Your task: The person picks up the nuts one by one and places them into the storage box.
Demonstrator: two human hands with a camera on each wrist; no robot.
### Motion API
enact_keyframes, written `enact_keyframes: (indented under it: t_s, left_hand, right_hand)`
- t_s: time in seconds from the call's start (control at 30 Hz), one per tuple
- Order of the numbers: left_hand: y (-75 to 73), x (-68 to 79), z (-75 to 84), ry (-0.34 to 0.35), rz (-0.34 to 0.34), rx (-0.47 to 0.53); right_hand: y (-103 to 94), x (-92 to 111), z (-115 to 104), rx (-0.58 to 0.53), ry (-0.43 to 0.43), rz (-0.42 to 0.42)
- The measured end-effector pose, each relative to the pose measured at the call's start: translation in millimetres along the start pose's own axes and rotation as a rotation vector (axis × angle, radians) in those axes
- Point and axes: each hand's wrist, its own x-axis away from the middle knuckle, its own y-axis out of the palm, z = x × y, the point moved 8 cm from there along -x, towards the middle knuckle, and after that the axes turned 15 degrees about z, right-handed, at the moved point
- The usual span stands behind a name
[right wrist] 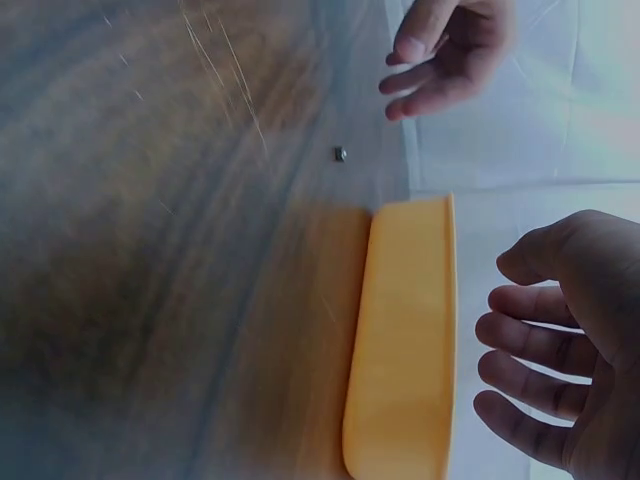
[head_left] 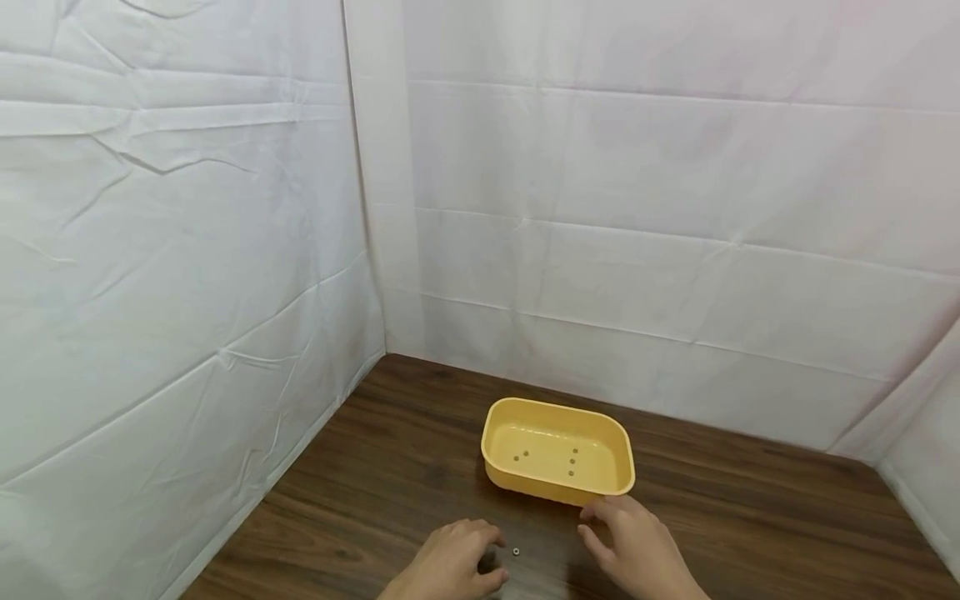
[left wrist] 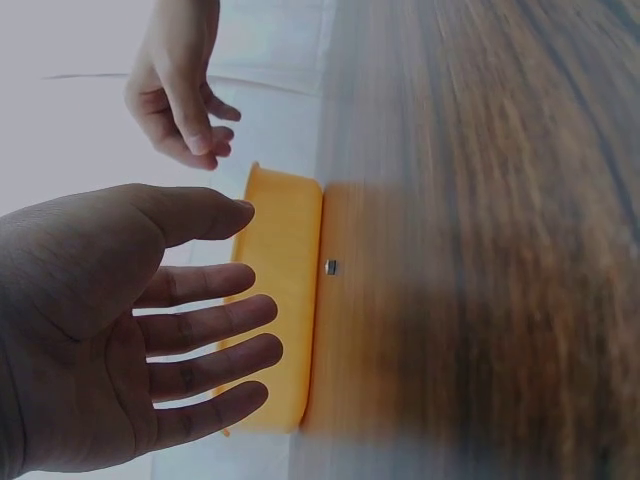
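A small metal nut [head_left: 516, 552] lies on the dark wood table between my two hands, in front of a yellow tub [head_left: 525, 483]. My left hand [head_left: 456, 560] is just left of the nut, fingers apart and nothing in them; the left wrist view shows them spread and relaxed. To the right, my right hand [head_left: 636, 542] hovers by the tub's near right edge, its fingers loosely bent and holding nothing. Several small nuts [head_left: 572, 461] lie scattered on the tub's floor. The wrist views show the lone nut [right wrist: 340, 154] standing apart from the tub's outer wall.
White cloth walls [head_left: 225, 250] rise on the left and at the back [head_left: 637, 208], meeting the wooden table [head_left: 375, 467] along its edges. Another cloth stands at the far right. The tub sits a little way in front of the back wall.
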Motion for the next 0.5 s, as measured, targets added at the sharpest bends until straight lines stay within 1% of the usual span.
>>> enact_keyframes:
  t_s: [0.1, 0.33, 0.5]
  left_hand:
    - [1.4, 0.4, 0.3, -0.006, -0.002, 0.001]
    - [3.3, 0.3, 2.8, -0.005, 0.013, -0.003]
    - [4.9, -2.1, 4.8, -0.008, 0.005, -0.02]
  right_hand:
    - [4.7, 8.3, 1.5, -0.026, 0.009, -0.021]
    - [22.6, 24.4, 8.5, -0.098, 0.033, -0.079]
    - [37.9, 32.9, 13.3, -0.119, 0.052, -0.159]
